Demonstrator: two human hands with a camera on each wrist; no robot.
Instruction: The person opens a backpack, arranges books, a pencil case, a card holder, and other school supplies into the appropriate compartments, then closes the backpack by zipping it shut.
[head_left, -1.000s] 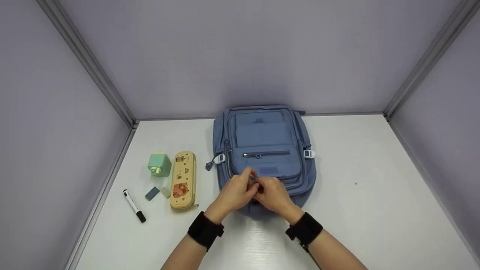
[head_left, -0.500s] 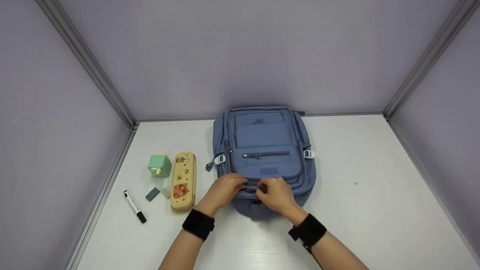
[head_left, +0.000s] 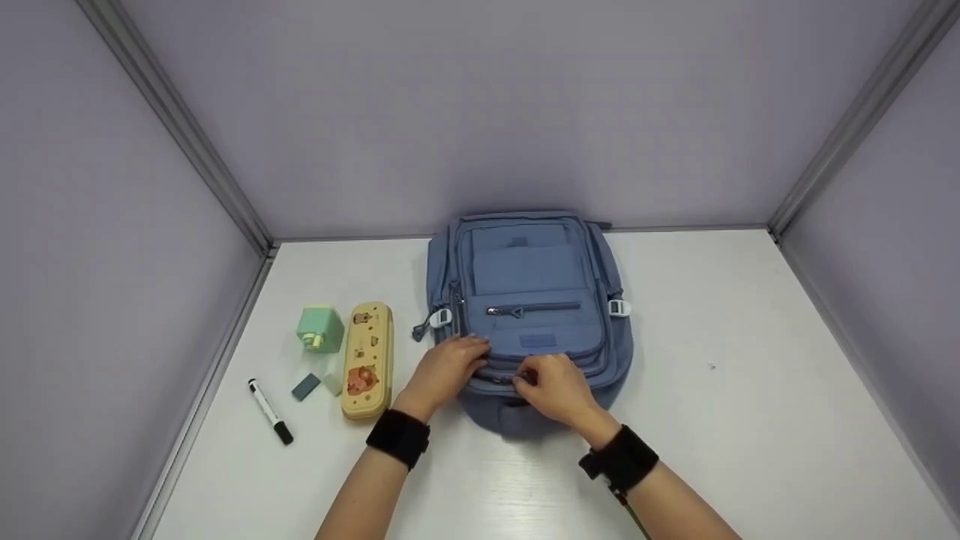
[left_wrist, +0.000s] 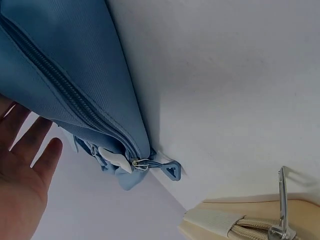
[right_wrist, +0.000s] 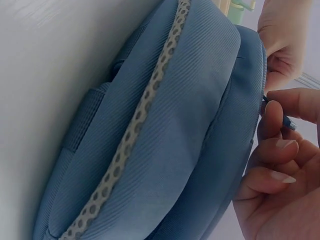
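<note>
Both hands were bunched together a moment ago, low on the front of the blue backpack (head_left: 529,300). Now they have come apart. The left hand (head_left: 448,367) has slid out toward the left side of the backpack, and the right hand (head_left: 556,388) has stayed near the middle of the bottom edge.

From the wrist view, the left hand (left_wrist: 22,175) has its fingers (left_wrist: 47,152) straight and loose, lying flat against the cloth beside a zipper line. It grips nothing. Just past those fingers hangs a small zipper pull (left_wrist: 167,169) at the corner of the backpack.

The right hand (right_wrist: 280,170) has its fingers (right_wrist: 272,120) curled, and the thumb and first finger pinch a small dark zipper pull at the seam. So it looks like the hands are parting along the zipper, one holding the bag flat and one holding the pull. The zipper itself still looks closed from above.

The backpack lies flat on the white surface (head_left: 750,390), its top pointing away from the person. Left of the backpack lies a yellow pencil case (head_left: 366,360). Further left of it sit a green cube (head_left: 319,328), two small erasers (head_left: 315,385) and a black marker (head_left: 269,411). None of these have moved.
</note>
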